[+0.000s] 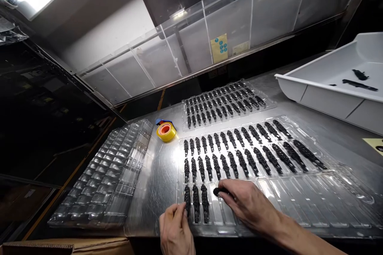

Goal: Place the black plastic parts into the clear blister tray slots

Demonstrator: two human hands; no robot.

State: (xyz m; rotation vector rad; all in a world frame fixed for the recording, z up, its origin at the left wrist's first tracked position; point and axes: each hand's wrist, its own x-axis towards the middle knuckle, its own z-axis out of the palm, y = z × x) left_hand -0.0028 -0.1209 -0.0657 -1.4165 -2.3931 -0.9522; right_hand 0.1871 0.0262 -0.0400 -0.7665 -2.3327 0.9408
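Observation:
A clear plastic tray (239, 229) lies near the table's front edge. Black ribbed parts (242, 163) fill its two back rows, and three more parts (196, 204) stand side by side at the left of the front row. Just right of these, my right hand (243, 199) pinches a black part (220, 191) above the front slots. My left hand (177, 229) is at the tray's front left corner, its fingers closed beside the leftmost front part; what they hold, if anything, is hidden.
Behind is another clear tray (188, 124) of black parts. Stacked clear trays (101, 179) stand at left, near a yellow tape roll (166, 131). A white bin (323, 101) with a few black parts is at right. A cardboard box (98, 245) sits front left.

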